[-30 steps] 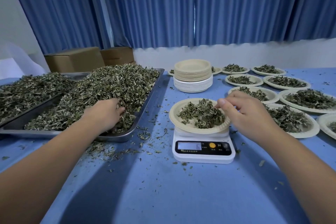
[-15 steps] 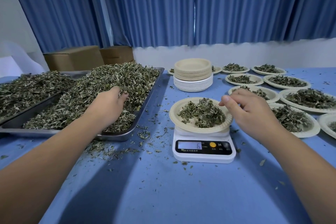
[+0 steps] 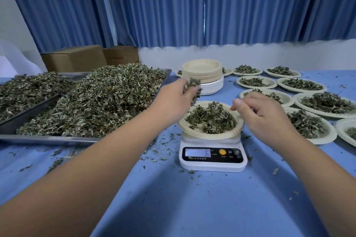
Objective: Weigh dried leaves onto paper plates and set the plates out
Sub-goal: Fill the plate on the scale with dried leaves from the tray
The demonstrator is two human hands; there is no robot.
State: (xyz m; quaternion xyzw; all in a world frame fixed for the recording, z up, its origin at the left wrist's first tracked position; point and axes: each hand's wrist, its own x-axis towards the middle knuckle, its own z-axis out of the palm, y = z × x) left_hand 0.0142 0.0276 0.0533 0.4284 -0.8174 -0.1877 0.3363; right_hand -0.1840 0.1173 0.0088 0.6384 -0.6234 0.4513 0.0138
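A white kitchen scale (image 3: 212, 159) stands on the blue table with a paper plate (image 3: 212, 135) of dried leaves (image 3: 211, 116) on top. My left hand (image 3: 174, 98) hovers over the plate's left rim and grips a pinch of dried leaves (image 3: 193, 87). My right hand (image 3: 264, 113) is at the plate's right rim, its fingers loosely curled, nothing visible in them. A metal tray (image 3: 57, 139) heaped with dried leaves (image 3: 100, 100) lies to the left. A stack of empty paper plates (image 3: 202, 75) stands behind the scale.
Several filled paper plates (image 3: 306, 86) cover the table on the right, the nearest (image 3: 323, 138) just beside my right hand. A second tray of leaves (image 3: 27, 90) is at far left. Cardboard boxes (image 3: 75, 59) stand behind the trays. Leaf crumbs litter the tablecloth (image 3: 192, 208).
My left hand has lifted out of the tray with a pinch of leaves and moved right, up to the plate on the scale. My right hand stays by the plate's right rim.
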